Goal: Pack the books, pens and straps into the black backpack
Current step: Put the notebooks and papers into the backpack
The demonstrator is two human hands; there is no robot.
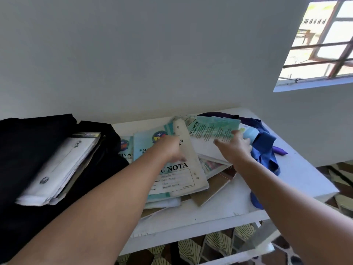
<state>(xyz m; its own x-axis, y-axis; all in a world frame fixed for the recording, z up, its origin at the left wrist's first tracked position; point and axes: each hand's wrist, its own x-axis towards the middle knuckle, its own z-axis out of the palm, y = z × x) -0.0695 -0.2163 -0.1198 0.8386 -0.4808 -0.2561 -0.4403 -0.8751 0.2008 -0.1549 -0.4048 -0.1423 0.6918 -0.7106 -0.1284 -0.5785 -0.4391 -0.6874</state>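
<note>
The left hand (172, 148) presses on the top notebook (172, 175) of the pile. The right hand (234, 145) grips a teal booklet (212, 129). The backpack (28, 150) lies open on the surface (219, 209), papers inside.

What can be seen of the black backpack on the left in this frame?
The black backpack lies at the left end of the white table, made of dark fabric with its opening gaping toward the camera. A stack of white books and papers is already partly inside it, sticking out at a slant, with a dark-edged book behind. Its right edge lies beside the teal notebooks; whether they touch cannot be told. Neither hand touches it; the left forearm crosses in front of it.
</note>
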